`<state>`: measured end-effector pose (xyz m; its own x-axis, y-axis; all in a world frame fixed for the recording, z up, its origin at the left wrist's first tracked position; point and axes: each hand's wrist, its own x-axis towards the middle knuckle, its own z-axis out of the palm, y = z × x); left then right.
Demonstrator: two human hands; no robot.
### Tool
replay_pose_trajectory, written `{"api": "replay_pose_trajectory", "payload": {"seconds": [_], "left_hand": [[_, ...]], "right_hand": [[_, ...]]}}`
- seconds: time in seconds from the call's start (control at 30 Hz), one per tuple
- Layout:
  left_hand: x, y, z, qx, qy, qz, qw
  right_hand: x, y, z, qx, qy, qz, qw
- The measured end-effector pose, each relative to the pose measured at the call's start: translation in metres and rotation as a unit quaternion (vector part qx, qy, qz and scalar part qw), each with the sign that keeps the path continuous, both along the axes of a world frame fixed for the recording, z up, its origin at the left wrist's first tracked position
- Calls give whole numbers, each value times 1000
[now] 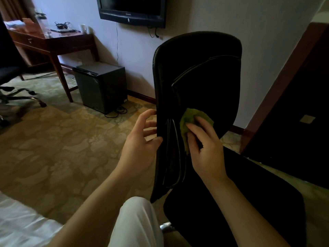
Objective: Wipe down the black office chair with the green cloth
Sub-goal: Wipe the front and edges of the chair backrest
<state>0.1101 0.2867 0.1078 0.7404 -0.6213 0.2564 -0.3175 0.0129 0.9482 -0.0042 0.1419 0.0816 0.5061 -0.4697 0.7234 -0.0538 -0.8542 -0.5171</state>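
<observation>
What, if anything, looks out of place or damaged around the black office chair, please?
Nothing on the black chair backrest looks damaged; only a tangle of black cable lies on the carpet beside the small grey fridge.

Carpet (pixel 58 143) open at 9 o'clock of chair backrest (pixel 199 73), clear passage there. Dark wooden panel (pixel 293 111) near at 3 o'clock, gap narrow. Seat (pixel 258 202) blocks 5 o'clock, knee (pixel 138 216) at 6. Fridge (pixel 101 86), desk (pixel 53 41) well apart at 10.

No legible text; small mark on television (pixel 131 14) lower bezel too blurred to read.
</observation>
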Motion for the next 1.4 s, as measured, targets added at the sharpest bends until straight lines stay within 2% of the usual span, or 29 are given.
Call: {"api": "replay_pose_trajectory", "payload": {"seconds": [0.2, 0.4, 0.63, 0.87, 0.97, 1.07, 1.23, 1.3, 1.4], "left_hand": [[-1, -2, -1, 0, -15, 7, 1000], [0, -4, -3, -2, -12, 9, 1000], [0, -4, -4, -4, -11, 11, 1000], [-2, -3, -2, -3, -11, 7, 1000], [-2, -3, -2, -3, -12, 6, 1000], [-3, -3, -2, -6, -11, 8, 1000], [-4, -3, -4, -19, -2, 3, 1000], [-4, -4, -5, -18, -2, 3, 1000], [-4, -3, -4, -12, -4, -1, 1000]], "right_hand": [[6, 2, 7, 39, -7, -7, 999], [11, 8, 17, 17, -1, -14, 1000], [-5, 8, -22, 62, 2, -21, 998], [10, -1, 0, 108, -24, -32, 993], [15, -9, 17, 88, -20, -22, 996], [13, -13, 23, 24, -19, 11, 999], [-1, -15, -4, -38, 8, 47, 998], [-7, -16, -17, -25, 8, 42, 999], [-8, -18, -23, 44, -4, 24, 999]]}}
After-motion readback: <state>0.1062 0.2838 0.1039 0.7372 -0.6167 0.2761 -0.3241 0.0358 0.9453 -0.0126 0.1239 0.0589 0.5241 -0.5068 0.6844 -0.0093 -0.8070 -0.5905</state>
